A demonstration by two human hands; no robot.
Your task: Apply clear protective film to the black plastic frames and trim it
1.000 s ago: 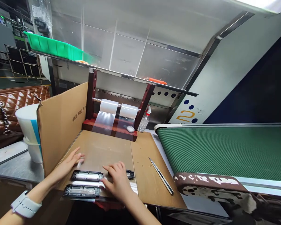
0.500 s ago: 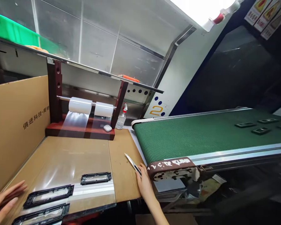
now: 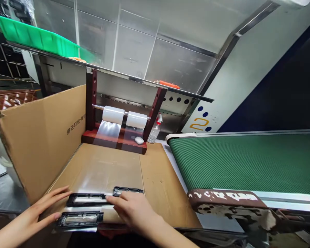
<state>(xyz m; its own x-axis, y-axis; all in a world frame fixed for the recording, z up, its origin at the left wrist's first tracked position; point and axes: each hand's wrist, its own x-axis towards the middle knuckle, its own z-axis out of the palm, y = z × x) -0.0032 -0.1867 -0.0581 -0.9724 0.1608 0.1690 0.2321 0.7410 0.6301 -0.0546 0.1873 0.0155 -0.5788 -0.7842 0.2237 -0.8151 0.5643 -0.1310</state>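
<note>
Three black rectangular plastic frames with clear film across their openings lie near the worktop's front edge. My left hand [image 3: 48, 206] is open, thumb and fingers spread. Its thumb touches the left end of the nearest frame [image 3: 80, 219], and its fingertips reach the left end of the middle frame [image 3: 89, 199]. Over the middle frame's right end is my right hand [image 3: 130, 208], fingers bent and closed. Whatever it holds is hidden from view. Partly behind that hand lies the third frame [image 3: 126, 190]. A clear sheet with shiny strips lies under the frames.
Two film rolls [image 3: 113, 114] hang on a dark red wooden stand [image 3: 119, 144] at the back, beside a spray bottle [image 3: 154, 132]. A cardboard panel [image 3: 46, 137] stands at left. A green conveyor belt [image 3: 243, 162] runs along the right. Above is a shelf with a green bin [image 3: 38, 38].
My right hand has moved left from the cardboard to the frames; the white knife-like tool it held no longer shows. My left hand has come onto the frames. The view has swung left.
</note>
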